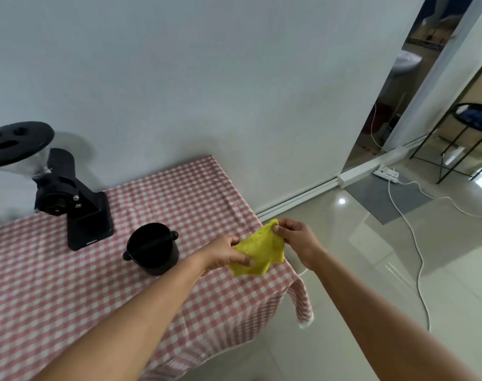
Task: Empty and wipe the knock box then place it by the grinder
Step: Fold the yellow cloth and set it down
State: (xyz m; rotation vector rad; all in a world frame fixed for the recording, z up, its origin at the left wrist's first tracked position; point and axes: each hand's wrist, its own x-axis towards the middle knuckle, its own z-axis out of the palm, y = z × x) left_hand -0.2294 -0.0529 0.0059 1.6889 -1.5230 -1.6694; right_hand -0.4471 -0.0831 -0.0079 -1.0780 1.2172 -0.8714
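Note:
The black knock box [151,250] stands upright on the red-checked tablecloth [69,292], its bar across the open top, just right of the black coffee grinder [69,196]. A yellow cloth [259,250] is stretched between both hands above the table's right edge. My left hand [226,254] grips the cloth's lower left edge. My right hand [295,237] pinches its upper right corner. Both hands are to the right of the knock box and do not touch it.
The table stands against a white wall [207,78]. To the right lies a tiled floor with a white cable [416,243] and power strip [387,174], a grey mat [385,199], and a black wire side table [471,133] by the doorway.

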